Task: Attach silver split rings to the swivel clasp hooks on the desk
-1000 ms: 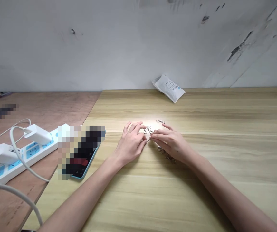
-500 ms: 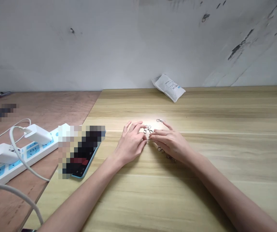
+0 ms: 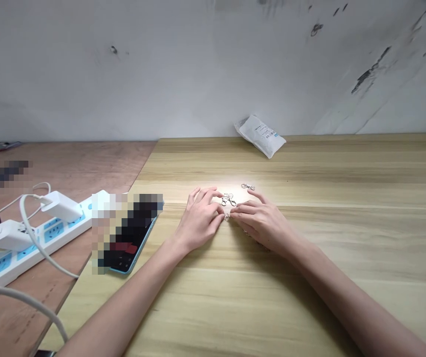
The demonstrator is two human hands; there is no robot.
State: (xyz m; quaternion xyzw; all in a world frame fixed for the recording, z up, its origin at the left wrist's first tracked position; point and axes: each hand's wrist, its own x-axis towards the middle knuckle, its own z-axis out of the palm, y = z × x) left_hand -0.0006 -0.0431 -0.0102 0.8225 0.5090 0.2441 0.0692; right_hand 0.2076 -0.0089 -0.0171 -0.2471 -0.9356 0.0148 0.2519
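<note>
Near the middle of the wooden tabletop, my left hand (image 3: 202,218) pinches the edge of a small metal ring (image 3: 227,216) between thumb and forefinger, its other fingers spread. From the other side, my right hand (image 3: 261,218) closes its fingertips on the same little piece; its thumb is hidden beneath. Just beyond the fingertips lie a few silver lobster clasps (image 3: 229,200) with rings. Another lobster clasp (image 3: 248,187) rests farther back, past my right forefinger. More metal pieces are mostly covered by my right palm.
A phone (image 3: 133,243) with a blue edge lies left of my left forearm. Beyond it, a white power strip (image 3: 45,238) with chargers and cables sits on a reddish board. A white plastic packet (image 3: 261,136) lies at the back by the wall.
My right hand has shifted slightly, covering more of the metal pieces beneath it. The small ring between my fingertips shows more plainly. The view has moved a little.
</note>
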